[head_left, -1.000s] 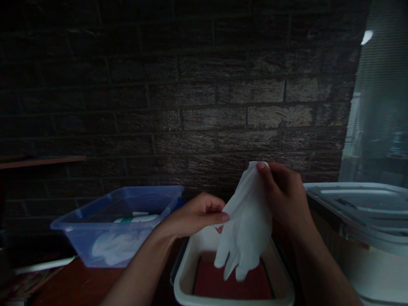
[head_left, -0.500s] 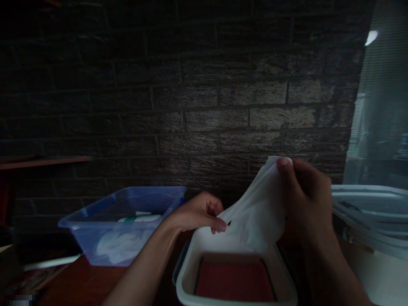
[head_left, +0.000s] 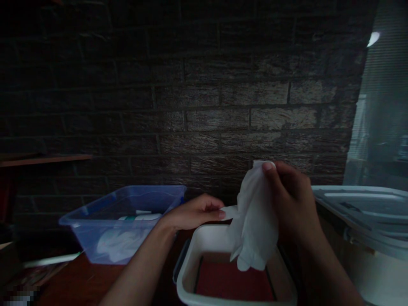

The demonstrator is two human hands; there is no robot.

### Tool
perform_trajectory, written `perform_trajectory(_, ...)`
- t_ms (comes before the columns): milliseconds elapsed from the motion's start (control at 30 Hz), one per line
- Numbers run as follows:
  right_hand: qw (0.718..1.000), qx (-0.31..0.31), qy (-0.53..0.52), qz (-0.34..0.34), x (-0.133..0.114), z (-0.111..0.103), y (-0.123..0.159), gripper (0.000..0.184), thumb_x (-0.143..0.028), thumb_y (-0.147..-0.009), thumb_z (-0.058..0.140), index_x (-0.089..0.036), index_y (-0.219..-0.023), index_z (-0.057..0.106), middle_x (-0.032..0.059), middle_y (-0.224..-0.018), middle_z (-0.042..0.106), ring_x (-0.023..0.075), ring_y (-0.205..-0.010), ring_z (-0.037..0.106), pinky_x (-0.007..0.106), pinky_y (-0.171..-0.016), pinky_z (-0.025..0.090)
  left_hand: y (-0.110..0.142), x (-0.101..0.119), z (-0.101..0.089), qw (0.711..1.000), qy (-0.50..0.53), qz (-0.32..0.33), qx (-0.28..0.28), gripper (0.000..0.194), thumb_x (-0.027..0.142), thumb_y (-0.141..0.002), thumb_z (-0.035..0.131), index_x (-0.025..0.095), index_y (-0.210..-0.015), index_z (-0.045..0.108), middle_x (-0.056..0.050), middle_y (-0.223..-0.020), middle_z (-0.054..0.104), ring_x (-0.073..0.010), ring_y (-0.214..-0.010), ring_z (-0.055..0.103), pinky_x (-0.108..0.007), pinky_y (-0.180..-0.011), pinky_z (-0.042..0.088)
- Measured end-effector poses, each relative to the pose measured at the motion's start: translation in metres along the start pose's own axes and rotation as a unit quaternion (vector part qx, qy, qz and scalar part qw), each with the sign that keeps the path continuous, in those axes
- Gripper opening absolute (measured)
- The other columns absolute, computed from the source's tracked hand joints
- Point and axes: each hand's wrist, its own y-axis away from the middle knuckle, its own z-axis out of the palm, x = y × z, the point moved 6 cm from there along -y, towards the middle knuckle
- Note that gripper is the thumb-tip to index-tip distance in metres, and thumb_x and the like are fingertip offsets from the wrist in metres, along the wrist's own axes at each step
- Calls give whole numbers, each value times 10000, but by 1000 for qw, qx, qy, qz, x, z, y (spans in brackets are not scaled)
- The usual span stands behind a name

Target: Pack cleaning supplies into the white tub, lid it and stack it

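A thin white disposable glove [head_left: 256, 221] hangs over a white container [head_left: 208, 238], its lower end dangling inside the rim. My right hand [head_left: 291, 195] pinches its top edge between thumb and fingers. To the left, my left hand [head_left: 199, 211] grips a narrow, finger-like end of the same glove, just above the container's back rim. At the bottom of the container lies a flat dark-red area [head_left: 223, 280] with dark edges; the glove hides part of it.
On the left, a translucent blue bin [head_left: 86, 238] holds crumpled white material. A lidded white tub [head_left: 366, 229] stands at the right. Behind rises a dark brick wall [head_left: 204, 93], with a shelf [head_left: 47, 160] on the left. Everything stands on a reddish-brown table [head_left: 73, 280].
My right hand has moved left and slightly down. The glove, earlier stretched slantwise between both hands, now hangs down slack, with a finger-like end drawn out at my left hand.
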Motion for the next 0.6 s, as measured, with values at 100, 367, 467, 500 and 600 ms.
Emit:
perform_trajectory(100, 998, -53, -16, 0, 0, 14, 3, 380, -482, -1012, 572, -183, -786, 632, -21, -672, 545, 117, -626, 492, 236, -537, 361, -4, 11, 5, 997, 29, 74, 8, 474, 304, -836, 818, 199, -1275, 674, -94, -1262, 689, -230, -1167, 634, -349, -1016, 477)
perform_trajectory(367, 998, -41, -49, -26, -4, 12, 1, 340, -431, -1022, 578, -180, -800, 640, -20, -696, 569, 110, -640, 514, 227, -550, 384, -20, 12, 52, 994, 61, 42, -76, 324, 315, -801, 835, 165, -1075, 746, -28, -996, 744, -193, -899, 667, -286, -826, 497)
perform_trajectory(467, 999, 19, -32, -33, -6, -2, -1, 360, -430, -1013, 594, -176, -759, 622, -24, -666, 522, 105, -620, 476, 225, -532, 355, -19, 3, 48, 998, -7, -7, -60, 320, 389, -774, 855, 131, -942, 770, -11, -846, 725, -161, -758, 630, -234, -670, 450)
perform_trajectory(500, 998, 38, -23, -33, -7, -7, -1, 367, -432, -1009, 599, -174, -749, 618, -23, -660, 513, 105, -616, 462, 226, -525, 343, -19, 1, 46, 998, -18, -15, -58, 341, 410, -762, 861, 126, -930, 774, -14, -837, 728, -165, -750, 631, -237, -662, 454)
perform_trajectory(600, 996, 78, -2, -30, -9, -17, -1, 373, -433, -1002, 605, -168, -740, 616, -18, -651, 495, 107, -609, 442, 233, -512, 315, -18, -2, 42, 998, -31, -21, -52, 374, 437, -736, 874, 123, -918, 785, -23, -848, 750, -183, -758, 654, -253, -684, 493)
